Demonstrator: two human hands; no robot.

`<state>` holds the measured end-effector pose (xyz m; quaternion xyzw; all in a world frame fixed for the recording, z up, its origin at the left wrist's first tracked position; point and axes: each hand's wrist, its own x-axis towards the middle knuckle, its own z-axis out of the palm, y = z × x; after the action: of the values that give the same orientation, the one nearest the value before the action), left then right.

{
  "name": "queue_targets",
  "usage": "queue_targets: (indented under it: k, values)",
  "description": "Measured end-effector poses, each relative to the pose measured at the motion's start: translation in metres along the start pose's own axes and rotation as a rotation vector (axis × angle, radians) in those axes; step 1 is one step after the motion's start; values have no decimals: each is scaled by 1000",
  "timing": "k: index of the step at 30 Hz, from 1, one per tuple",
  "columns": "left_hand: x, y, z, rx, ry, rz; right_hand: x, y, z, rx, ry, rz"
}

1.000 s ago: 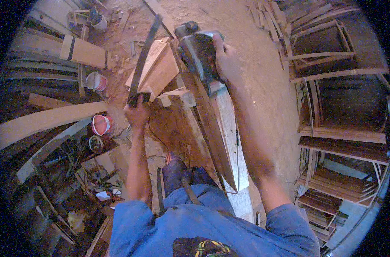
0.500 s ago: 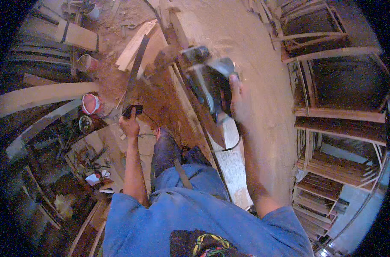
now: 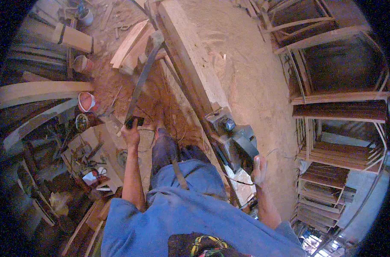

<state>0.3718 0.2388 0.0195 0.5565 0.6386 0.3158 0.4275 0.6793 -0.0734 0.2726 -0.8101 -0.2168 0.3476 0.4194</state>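
My right hand (image 3: 259, 169) is wrapped around the rear of a dark handheld electric planer (image 3: 235, 139), which rests on a long, thick wooden beam (image 3: 190, 47). A black cord curves away beside it. The beam runs from the far middle toward my right side; its near stretch is partly hidden by the planer and my shirt. In my left hand (image 3: 131, 135), fingers closed, is the black handle (image 3: 135, 123) of a long, narrow grey strip-like tool (image 3: 142, 79); I cannot make out its exact kind. Its far end lies by a wooden block (image 3: 155, 40).
Sawdust covers the floor (image 3: 263, 103). Cut boards (image 3: 128, 45) lie far left of the beam. Along the left stand a red-and-white bucket (image 3: 87, 102), curved timber (image 3: 45, 92) and clutter. Wooden frames and racks (image 3: 340, 100) line the right.
My right hand has drawn the planer back along the beam, nearer to my body. The left hand stays about where it was, with the strip-like tool still in it.
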Motion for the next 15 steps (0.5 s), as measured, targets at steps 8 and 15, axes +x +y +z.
queue_targets:
  k: [8, 15]
  values:
    - [-5, -21, -19, 31, 80, 13, 52, 4, 17, 71, 47, -9]
    - [17, -70, -29, -57, 162, -93, 192, -118, 98, -14, -71, -164]
